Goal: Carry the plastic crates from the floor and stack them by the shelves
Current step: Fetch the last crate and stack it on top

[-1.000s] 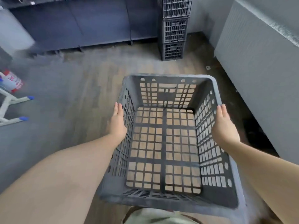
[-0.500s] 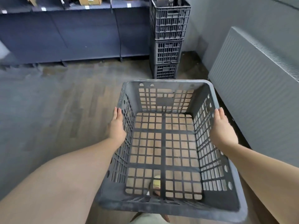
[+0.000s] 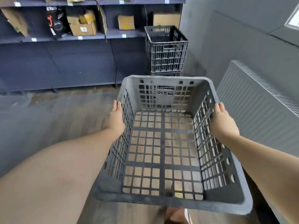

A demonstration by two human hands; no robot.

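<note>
Grey grid-holed crate (image 3: 163,149), blk lattice crate stack (image 3: 165,50), navy shelves (image 3: 68,62), brown boxes (image 3: 82,28), prob. wood-grain floor (image 3: 53,113).

Both forearms are bare with no sleeves, and the hands (image 3: 116,117) wear nothing.
</note>
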